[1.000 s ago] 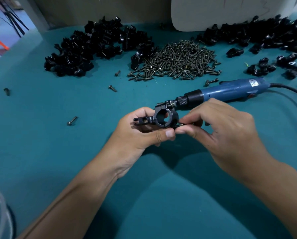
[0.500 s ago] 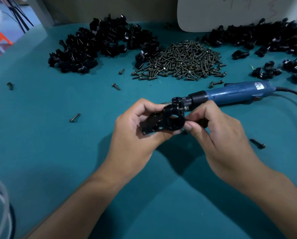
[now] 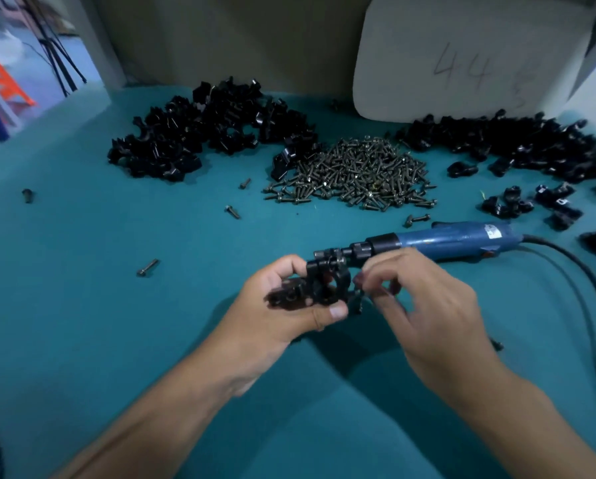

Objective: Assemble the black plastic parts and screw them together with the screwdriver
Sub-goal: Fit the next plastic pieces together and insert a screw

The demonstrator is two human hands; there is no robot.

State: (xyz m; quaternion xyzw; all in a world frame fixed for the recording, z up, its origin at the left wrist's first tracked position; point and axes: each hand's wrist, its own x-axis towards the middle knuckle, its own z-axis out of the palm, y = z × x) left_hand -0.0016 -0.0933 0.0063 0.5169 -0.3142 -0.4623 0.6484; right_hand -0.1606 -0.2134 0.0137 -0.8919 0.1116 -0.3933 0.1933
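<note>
Your left hand held the black clamp assembly above the tabletop, thumb curled under its ring, bore facing you. Your right hand was just beside its right side, fingertips pinched together near a small screw; blur hid whether they actually held it. The electric screwdriver lay directly behind, long axis running left to right, bit end toward the clamp, nearest your right hand. Its cord curved down the right; open room lay left and front.

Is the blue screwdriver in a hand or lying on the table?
Lying on the table: the screwdriver rests flat behind both hands, neither gripping it.
</note>
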